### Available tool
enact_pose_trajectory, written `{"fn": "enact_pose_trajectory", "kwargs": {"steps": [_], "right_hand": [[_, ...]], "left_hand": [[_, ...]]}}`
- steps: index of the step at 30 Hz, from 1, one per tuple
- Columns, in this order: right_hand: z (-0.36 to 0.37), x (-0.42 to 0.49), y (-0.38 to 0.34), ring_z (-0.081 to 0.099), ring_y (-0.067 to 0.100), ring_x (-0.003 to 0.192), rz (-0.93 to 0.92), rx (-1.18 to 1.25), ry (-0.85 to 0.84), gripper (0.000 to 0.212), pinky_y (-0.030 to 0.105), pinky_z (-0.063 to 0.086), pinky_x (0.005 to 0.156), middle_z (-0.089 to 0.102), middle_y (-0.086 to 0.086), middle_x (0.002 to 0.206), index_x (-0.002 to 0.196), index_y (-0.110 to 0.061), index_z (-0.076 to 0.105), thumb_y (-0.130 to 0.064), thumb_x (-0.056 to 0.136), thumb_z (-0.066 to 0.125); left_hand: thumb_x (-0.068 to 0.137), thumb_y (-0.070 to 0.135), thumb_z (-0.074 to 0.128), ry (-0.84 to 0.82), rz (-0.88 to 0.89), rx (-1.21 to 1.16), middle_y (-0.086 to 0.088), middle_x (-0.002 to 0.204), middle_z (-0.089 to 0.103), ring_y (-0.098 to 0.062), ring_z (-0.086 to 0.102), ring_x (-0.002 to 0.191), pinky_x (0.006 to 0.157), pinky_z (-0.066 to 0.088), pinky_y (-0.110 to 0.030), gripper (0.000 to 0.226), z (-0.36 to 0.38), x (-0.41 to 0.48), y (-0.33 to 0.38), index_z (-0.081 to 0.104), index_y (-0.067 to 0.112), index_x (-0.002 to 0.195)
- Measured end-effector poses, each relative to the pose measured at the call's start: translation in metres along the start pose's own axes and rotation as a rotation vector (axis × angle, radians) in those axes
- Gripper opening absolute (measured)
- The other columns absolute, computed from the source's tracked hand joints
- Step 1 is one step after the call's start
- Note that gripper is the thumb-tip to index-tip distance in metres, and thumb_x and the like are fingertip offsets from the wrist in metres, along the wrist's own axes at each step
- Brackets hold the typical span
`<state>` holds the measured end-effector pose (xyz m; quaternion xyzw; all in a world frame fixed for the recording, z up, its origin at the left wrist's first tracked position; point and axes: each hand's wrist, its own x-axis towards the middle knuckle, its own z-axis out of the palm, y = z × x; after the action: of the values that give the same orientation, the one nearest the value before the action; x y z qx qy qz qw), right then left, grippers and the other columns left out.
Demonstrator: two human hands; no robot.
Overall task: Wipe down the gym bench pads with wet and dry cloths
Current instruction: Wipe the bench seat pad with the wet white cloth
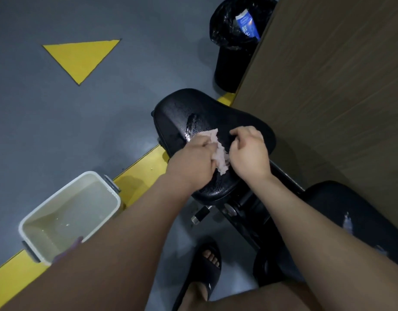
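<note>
From the head camera, the left hand (193, 159) has its fingers curled tight round a crumpled pale pink cloth (221, 161), pressing it onto the black padded vinyl seat pad of the gym bench (182, 113). The right hand (249, 151) sits just beside the cloth with fingers curled under. Whether it pinches the cloth's edge or only rests on the pad, I cannot tell.

The pad shines with streaks and beads of water. Bunched up like this, the cloth probably meets little of the surface, so it may smear the water rather than lift it. Runoff could drip onto the metal adjuster pin (200, 215) below, or onto the grey floor near the black slide sandal (208, 263), where a slip is possible.

The white rectangular plastic bucket of cloudy water (99, 176) stands close under the left forearm, and a wide backward sweep might knock it. The long black back pad (355, 198) at lower right carries wet patches and looks not yet dried.
</note>
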<state>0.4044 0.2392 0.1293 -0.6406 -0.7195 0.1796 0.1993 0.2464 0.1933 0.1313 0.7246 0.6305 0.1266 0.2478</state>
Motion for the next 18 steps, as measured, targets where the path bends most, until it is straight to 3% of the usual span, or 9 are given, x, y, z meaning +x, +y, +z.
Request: {"fn": "enact_pose_trajectory", "kwargs": {"steps": [3,6,9,11,14,18], "right_hand": [[0.015,0.004,-0.007,0.049,0.031,0.111,0.054,-0.015,0.102,0.025,0.042,0.045,0.096,0.06,0.009,0.118,0.108,-0.008,0.069,-0.006,0.09,0.051],[0.025,0.005,-0.015,0.048,0.032,0.11,0.123,-0.043,0.143,0.022,0.043,0.041,0.092,0.057,0.007,0.119,0.107,-0.014,0.065,-0.01,0.088,0.053],[0.034,0.0,-0.014,0.051,0.033,0.104,0.072,-0.154,0.202,0.028,0.045,0.041,0.087,0.059,0.008,0.114,0.106,-0.015,0.063,-0.016,0.084,0.046],[0.037,-0.001,-0.011,0.051,0.031,0.102,0.064,-0.175,0.233,0.029,0.044,0.041,0.087,0.059,0.007,0.113,0.106,-0.016,0.063,-0.017,0.083,0.045],[0.04,-0.002,-0.007,0.05,0.029,0.101,0.055,-0.126,0.277,0.031,0.042,0.041,0.088,0.058,0.006,0.112,0.105,-0.016,0.063,-0.019,0.084,0.041],[0.044,0.0,-0.006,0.05,0.031,0.097,0.056,-0.061,0.345,0.034,0.042,0.039,0.086,0.059,0.007,0.107,0.098,-0.015,0.065,-0.02,0.08,0.037]], "left_hand": [[0.098,0.029,0.051,0.094,-0.084,0.018,0.001,0.142,0.052,-0.024,0.059,0.119,0.091,0.054,-0.043,0.03,0.001,-0.003,-0.008,0.064,0.024,0.125],[0.096,0.029,0.054,0.104,-0.093,0.021,-0.004,0.14,0.054,-0.028,0.058,0.122,0.095,0.053,-0.043,0.026,0.0,-0.002,-0.019,0.064,0.022,0.12],[0.1,0.032,0.053,0.108,-0.127,-0.02,-0.012,0.135,0.052,-0.036,0.056,0.119,0.092,0.051,-0.046,0.028,0.003,-0.002,-0.012,0.06,0.012,0.119],[0.103,0.032,0.047,0.114,-0.138,0.014,-0.014,0.142,0.048,-0.036,0.046,0.129,0.1,0.045,-0.049,0.033,0.006,0.005,-0.008,0.055,0.01,0.127],[0.106,0.025,0.039,0.036,-0.14,0.226,-0.011,0.16,0.029,-0.031,0.018,0.148,0.118,0.025,-0.047,0.05,0.003,0.037,-0.021,0.031,0.011,0.153],[0.094,0.004,0.048,-0.054,-0.231,0.33,-0.012,0.165,0.02,-0.03,0.01,0.154,0.123,0.014,-0.05,0.07,-0.029,0.092,-0.053,0.02,0.011,0.158]]}}
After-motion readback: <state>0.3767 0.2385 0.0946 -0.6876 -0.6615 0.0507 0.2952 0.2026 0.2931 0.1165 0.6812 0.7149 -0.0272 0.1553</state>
